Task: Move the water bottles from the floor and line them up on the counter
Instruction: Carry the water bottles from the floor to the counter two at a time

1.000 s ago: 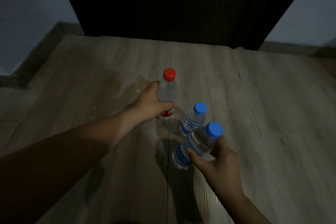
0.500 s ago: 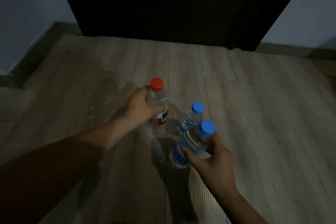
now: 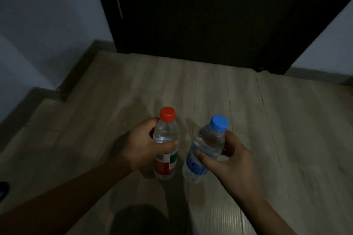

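My left hand (image 3: 142, 146) grips a clear water bottle with a red cap (image 3: 166, 135) and a red and green label, held upright above the floor. My right hand (image 3: 227, 160) grips a second clear bottle with a blue cap (image 3: 207, 144) and a blue label, tilted slightly to the right. The two bottles hang side by side a little apart, in the middle of the view. The other blue-capped bottle seen earlier on the floor is out of sight now.
A pale wooden plank floor (image 3: 277, 129) lies below. A dark door (image 3: 200, 15) stands straight ahead between light walls with grey skirting (image 3: 76, 74). A dark shadow falls on the floor near the bottom edge.
Both hands have lifted their bottles off the floor and drawn them closer together. The view has tilted up toward the door, and the third bottle has dropped out of sight.
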A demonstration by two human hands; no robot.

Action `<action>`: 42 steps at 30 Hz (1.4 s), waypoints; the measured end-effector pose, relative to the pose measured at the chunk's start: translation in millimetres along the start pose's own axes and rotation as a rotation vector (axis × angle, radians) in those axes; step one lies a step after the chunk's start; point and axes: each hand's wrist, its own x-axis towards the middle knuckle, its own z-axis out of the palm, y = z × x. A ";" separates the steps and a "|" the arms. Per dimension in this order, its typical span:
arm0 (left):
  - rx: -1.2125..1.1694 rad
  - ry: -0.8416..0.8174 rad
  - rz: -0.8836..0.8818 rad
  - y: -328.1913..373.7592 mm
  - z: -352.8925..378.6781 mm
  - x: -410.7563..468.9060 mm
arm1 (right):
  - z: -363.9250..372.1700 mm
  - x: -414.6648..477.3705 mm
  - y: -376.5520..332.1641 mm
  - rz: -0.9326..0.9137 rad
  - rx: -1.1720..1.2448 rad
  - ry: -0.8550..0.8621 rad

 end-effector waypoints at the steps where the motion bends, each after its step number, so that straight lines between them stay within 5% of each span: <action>1: -0.011 0.013 -0.003 12.5 -7.2 -1.4 | -1.1 8.7 -12.3 0.000 0.011 -0.007; 10: -0.015 0.199 -0.019 187.6 -96.7 -34.8 | -50.4 67.4 -184.5 0.001 0.015 0.034; 30: -0.077 0.305 0.350 715.5 -328.7 -208.6 | -271.7 73.2 -750.6 -0.339 -0.011 0.138; 42: -0.073 0.464 0.520 859.7 -397.6 -300.8 | -328.7 58.0 -911.3 -0.615 0.089 0.131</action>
